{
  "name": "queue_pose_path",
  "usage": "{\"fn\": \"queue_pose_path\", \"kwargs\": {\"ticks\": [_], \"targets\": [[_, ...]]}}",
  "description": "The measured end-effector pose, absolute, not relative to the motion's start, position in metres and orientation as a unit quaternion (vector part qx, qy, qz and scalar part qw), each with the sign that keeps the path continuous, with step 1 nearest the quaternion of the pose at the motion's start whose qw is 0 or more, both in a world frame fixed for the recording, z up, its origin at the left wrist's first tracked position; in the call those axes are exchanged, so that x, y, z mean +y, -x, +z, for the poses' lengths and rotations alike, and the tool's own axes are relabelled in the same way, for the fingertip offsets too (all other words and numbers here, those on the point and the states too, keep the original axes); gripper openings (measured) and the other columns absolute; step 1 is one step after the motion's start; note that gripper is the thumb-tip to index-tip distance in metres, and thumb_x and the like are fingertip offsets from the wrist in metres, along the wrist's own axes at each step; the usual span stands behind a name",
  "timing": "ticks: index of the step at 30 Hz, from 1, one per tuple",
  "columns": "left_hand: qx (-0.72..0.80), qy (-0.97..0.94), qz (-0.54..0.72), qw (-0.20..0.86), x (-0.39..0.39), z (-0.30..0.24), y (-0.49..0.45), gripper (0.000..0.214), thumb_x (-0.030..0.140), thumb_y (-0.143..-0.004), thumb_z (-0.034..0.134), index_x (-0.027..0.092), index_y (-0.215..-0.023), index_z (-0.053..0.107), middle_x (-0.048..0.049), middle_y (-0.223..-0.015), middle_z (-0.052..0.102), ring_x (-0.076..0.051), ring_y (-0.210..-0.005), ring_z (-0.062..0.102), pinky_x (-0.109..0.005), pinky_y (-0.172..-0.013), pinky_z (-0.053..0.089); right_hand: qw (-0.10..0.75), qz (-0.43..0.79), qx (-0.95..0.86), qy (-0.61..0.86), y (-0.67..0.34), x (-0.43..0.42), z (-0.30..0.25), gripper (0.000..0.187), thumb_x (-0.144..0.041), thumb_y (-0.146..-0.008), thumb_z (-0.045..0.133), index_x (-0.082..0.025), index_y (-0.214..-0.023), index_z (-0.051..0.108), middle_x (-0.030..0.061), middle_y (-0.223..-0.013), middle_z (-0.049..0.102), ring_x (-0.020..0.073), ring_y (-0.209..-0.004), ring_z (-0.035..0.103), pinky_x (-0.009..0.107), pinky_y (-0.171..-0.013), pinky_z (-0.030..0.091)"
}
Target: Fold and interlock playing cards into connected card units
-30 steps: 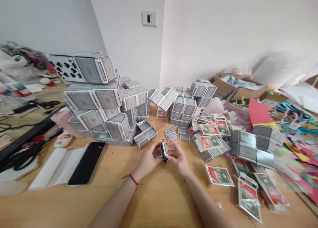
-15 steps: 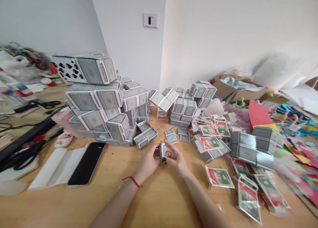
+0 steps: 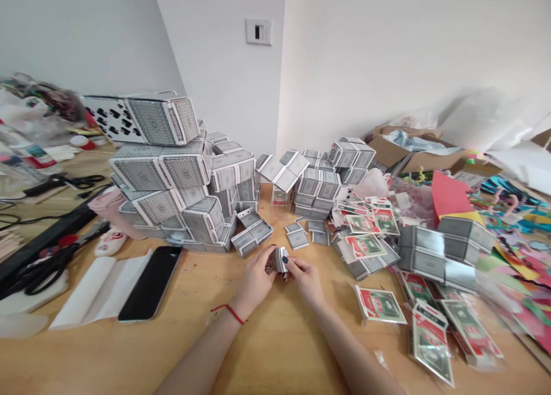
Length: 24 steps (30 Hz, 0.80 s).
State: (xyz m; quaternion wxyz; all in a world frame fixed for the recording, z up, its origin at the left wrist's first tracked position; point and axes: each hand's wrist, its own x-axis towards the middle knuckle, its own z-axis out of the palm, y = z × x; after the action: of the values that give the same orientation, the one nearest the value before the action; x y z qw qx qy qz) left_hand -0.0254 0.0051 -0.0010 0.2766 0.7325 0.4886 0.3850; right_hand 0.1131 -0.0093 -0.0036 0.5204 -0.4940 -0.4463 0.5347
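Note:
A small piece of folded grey-backed playing cards (image 3: pixel 279 258) is held between my two hands, low over the wooden table. My left hand (image 3: pixel 257 277) grips it from the left, fingers curled around its side. From the right, my right hand (image 3: pixel 306 277) pinches its edge, a dark-nailed finger on the near face. The fingers partly hide the piece. Just beyond lie loose folded cards (image 3: pixel 297 235) and a card block with an open top (image 3: pixel 252 234). A stacked structure of card boxes (image 3: pixel 172 177) rises behind, to the left.
A black phone (image 3: pixel 150 283) lies on white paper at left, with black scissors (image 3: pixel 47 263) beyond. Red and green card packs (image 3: pixel 381 305) are spread at right. More card blocks (image 3: pixel 424 251), a cardboard box (image 3: pixel 387 148) and coloured paper scraps (image 3: pixel 516 268) fill the right side.
The card piece has turned in my hands, showing a different side. My right fingers have shifted from spread around it to a pinch on its edge. My left hand stays nearly in place.

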Motion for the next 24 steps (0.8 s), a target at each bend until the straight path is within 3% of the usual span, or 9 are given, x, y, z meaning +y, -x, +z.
{"fn": "queue_pose_path", "kwargs": {"ticks": [9, 13, 19, 24], "targets": [[0.474, -0.769, 0.366, 0.224, 0.003, -0.004, 0.024, 0.059, 0.002, -0.065, 0.049, 0.023, -0.120, 0.042, -0.0055, -0.121, 0.050, -0.020, -0.113, 0.044, -0.039, -0.096, 0.037, 0.519, 0.424, -0.473, 0.572, -0.109, -0.015, -0.007, 0.035, -0.048, -0.072, 0.051, -0.015, -0.062, 0.055, 0.0008, -0.050, 0.053, 0.0132, -0.046, 0.048, 0.024, -0.046, 0.039], [0.486, -0.763, 0.374, 0.206, 0.005, -0.005, 0.024, 0.058, 0.002, -0.064, 0.051, 0.022, -0.118, 0.044, -0.0060, -0.119, 0.050, -0.021, -0.113, 0.044, -0.040, -0.097, 0.036, 0.520, 0.418, -0.489, 0.563, -0.109, -0.014, -0.007, 0.035, -0.047, -0.076, 0.046, -0.015, -0.070, 0.059, 0.0020, -0.053, 0.056, 0.0151, -0.049, 0.051, 0.026, -0.050, 0.042], [0.501, -0.754, 0.384, 0.183, 0.008, -0.006, 0.029, 0.056, 0.004, -0.066, 0.051, 0.022, -0.118, 0.045, -0.0076, -0.116, 0.049, -0.023, -0.111, 0.044, -0.041, -0.094, 0.038, 0.517, 0.459, -0.514, 0.507, -0.106, -0.015, -0.013, 0.038, -0.036, -0.072, 0.055, -0.018, -0.105, 0.058, 0.0059, -0.088, 0.065, 0.0204, -0.068, 0.060, 0.034, -0.067, 0.048], [0.500, -0.755, 0.388, 0.173, 0.007, -0.006, 0.027, 0.055, 0.005, -0.065, 0.053, 0.023, -0.117, 0.047, -0.0075, -0.111, 0.050, -0.024, -0.107, 0.046, -0.041, -0.091, 0.040, 0.522, 0.440, -0.522, 0.511, -0.107, -0.016, -0.014, 0.033, -0.030, -0.072, 0.054, -0.021, -0.103, 0.060, 0.0057, -0.096, 0.065, 0.0256, -0.085, 0.059, 0.040, -0.075, 0.046]]}}
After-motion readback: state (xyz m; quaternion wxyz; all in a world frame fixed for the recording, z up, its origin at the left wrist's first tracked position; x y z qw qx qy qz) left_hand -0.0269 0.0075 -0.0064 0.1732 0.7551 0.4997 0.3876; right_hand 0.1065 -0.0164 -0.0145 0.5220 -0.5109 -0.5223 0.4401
